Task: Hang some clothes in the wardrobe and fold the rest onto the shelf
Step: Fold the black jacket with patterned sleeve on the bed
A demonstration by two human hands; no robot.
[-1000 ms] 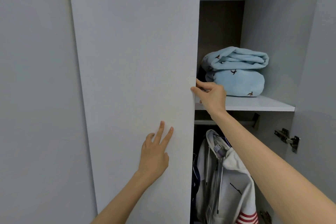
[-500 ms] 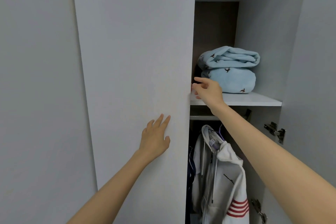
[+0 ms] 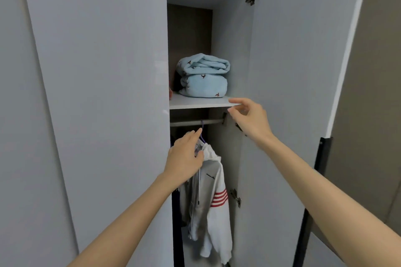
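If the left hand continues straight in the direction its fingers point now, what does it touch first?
Probably the purple hanger hook: the left hand rests at the white hoodie collar, fingers pointing up toward the hook and the rail above. Depth is uncertain.

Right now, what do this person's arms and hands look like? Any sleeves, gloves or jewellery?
Both forearms are bare from the frame's lower edge up to the wrists, with no sleeve in view. The left hand and right hand wear no gloves, and no watch, bracelet or ring shows. The nails that show look short and unpainted.
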